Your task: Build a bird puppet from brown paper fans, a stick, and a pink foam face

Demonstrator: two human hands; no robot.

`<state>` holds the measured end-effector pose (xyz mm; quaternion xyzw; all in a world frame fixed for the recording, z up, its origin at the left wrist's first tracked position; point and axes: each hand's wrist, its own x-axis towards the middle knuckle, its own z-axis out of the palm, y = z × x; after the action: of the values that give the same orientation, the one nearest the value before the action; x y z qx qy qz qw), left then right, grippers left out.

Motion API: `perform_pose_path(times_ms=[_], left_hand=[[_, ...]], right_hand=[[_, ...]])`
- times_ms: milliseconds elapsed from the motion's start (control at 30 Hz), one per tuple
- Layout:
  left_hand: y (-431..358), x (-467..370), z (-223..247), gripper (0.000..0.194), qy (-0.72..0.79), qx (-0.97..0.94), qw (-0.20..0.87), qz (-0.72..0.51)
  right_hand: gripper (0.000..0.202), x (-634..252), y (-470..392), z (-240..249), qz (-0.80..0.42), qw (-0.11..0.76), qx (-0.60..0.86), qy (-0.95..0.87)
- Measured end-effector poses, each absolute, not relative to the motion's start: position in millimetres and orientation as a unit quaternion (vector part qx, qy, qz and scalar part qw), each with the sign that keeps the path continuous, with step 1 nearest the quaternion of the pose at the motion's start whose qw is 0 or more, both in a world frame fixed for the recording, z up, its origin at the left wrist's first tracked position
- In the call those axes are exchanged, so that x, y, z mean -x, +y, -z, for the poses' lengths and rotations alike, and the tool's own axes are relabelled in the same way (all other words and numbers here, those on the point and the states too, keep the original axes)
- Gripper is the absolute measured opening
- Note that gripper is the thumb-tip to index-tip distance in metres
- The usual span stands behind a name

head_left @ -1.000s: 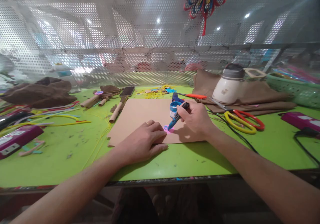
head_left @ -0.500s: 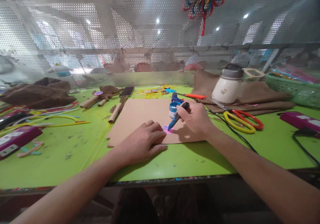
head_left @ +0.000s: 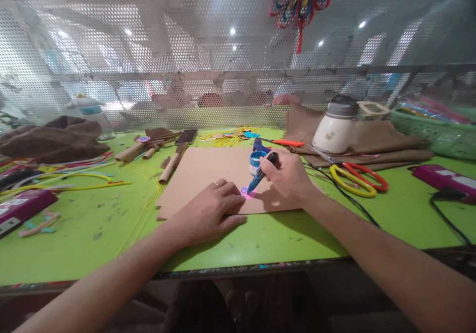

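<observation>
My right hand (head_left: 288, 174) is closed round a blue marker (head_left: 256, 180), its tip down on a small pink piece (head_left: 251, 194) with a blue round mark. That piece lies near the front edge of a brown cardboard sheet (head_left: 204, 167). My left hand (head_left: 208, 209) rests palm down on the sheet's front edge, fingers spread, fingertips beside the pink piece. Just behind the marker stands an open jar of blue paint (head_left: 256, 161), partly hidden by my right hand.
Yellow-handled scissors (head_left: 353, 180), red-handled scissors (head_left: 366, 174) and a white bottle (head_left: 332, 130) are at the right. Paper rolls (head_left: 171, 167), a phone (head_left: 187, 136) and coloured strips (head_left: 82, 177) lie left. Purple power strips (head_left: 28, 209) sit at both sides.
The whole view has shifted slightly, so things appear a little further left. Both hands keep nearly the same pose, and the marker tip stays on the pink piece.
</observation>
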<state>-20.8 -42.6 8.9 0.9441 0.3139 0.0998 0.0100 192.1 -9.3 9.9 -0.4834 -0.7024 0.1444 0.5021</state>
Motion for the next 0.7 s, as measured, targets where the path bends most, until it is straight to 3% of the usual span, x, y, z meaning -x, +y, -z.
perform_pose_path(times_ms=[700], left_hand=[[-42.4, 19.6, -8.9, 0.032, 0.315, -0.944, 0.015, -0.094]], right_hand=[[0.026, -192.9, -7.0, -8.9, -0.153, 0.503, 0.483, -0.7]])
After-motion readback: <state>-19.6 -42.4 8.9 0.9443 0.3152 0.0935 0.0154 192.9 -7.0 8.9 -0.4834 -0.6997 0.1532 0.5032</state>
